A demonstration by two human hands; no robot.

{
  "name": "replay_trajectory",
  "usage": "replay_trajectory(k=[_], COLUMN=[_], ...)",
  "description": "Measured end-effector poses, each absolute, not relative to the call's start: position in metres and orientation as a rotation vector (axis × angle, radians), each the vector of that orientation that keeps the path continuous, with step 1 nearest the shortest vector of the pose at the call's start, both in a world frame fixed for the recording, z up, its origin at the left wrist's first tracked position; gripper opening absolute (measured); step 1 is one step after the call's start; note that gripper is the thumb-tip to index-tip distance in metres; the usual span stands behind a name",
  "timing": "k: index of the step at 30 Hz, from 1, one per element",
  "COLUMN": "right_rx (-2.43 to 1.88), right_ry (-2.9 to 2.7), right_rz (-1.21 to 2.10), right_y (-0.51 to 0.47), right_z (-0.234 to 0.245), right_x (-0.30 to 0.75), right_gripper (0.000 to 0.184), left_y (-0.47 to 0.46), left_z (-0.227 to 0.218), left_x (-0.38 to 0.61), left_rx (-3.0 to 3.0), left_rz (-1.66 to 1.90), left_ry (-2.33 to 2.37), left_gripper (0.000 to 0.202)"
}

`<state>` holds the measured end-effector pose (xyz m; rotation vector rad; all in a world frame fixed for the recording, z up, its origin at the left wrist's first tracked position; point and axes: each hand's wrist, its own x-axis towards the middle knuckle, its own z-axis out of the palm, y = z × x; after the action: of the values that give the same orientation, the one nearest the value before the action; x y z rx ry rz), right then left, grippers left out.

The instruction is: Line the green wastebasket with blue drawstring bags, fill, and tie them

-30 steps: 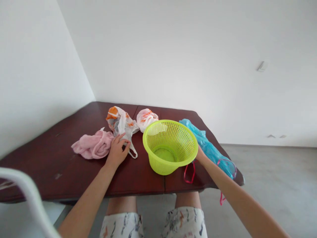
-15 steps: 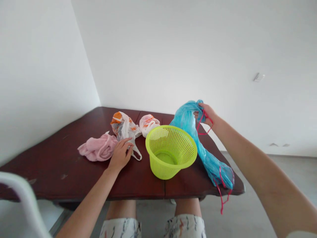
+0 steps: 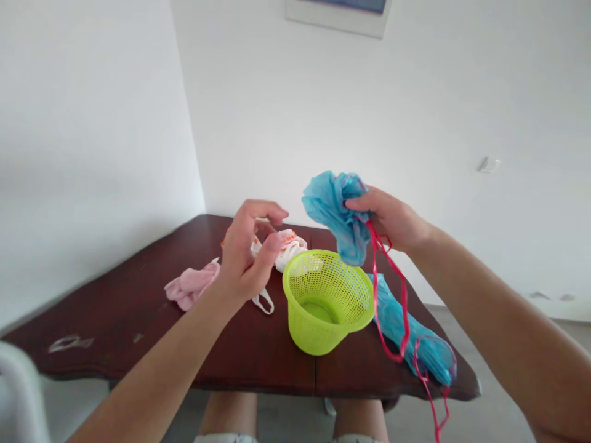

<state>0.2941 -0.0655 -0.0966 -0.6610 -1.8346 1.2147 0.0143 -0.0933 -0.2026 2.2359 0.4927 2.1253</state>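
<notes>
My right hand (image 3: 388,215) is closed around a crumpled blue plastic drawstring bag (image 3: 339,209), lifted above the table, with its red strings dangling. Raised to the left is my left hand (image 3: 252,249), its fingers curved and apart with nothing between them. Below the hands stands a green plastic basket (image 3: 318,335), upright on the table. Another stretch of blue plastic bag (image 3: 401,323) lies to the basket's right; I cannot tell whether it joins the held piece.
Behind my left hand are a pink cloth (image 3: 191,286), a white and orange plastic bag (image 3: 290,246) and another white bag's handle (image 3: 265,301), partly hidden. They lie on a dark wooden table (image 3: 152,344) against white walls. A white curved chair part (image 3: 21,381) is at lower left.
My left hand has left the white bag and risen to the right. My right hand has brought the blue bag, now more bunched, up and left over the basket. The view has tilted up.
</notes>
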Motion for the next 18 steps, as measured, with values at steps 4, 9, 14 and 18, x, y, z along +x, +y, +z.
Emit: replay_trajectory(k=[4,9,14,18], right_rx=[-0.576,-0.603,-0.689,-0.9], right_ry=[-1.931,-2.086,-2.094,-1.834], right_rz=[1.282,0.731,0.538,0.393], right_y=[-0.11,-0.133,-0.126,-0.105], right_z=[-0.089,-0.086,-0.092,-0.1], right_x=[0.278,0.28,0.304,0.334], right_gripper=[0.033,0.035,0.026,0.015], left_y=[-0.124,-0.125,-0.105,-0.088], left_z=[-0.14,-0.121,-0.116,-0.11], left_x=[0.048,0.072,0.073,0.064], left_rx=[2.353,2.271,1.91,1.691], left_rz=[1.922,1.526,1.333,1.306], left_ry=[0.615,0.652,0.463,0.549], left_gripper=[0.045,0.037,0.029,0.02])
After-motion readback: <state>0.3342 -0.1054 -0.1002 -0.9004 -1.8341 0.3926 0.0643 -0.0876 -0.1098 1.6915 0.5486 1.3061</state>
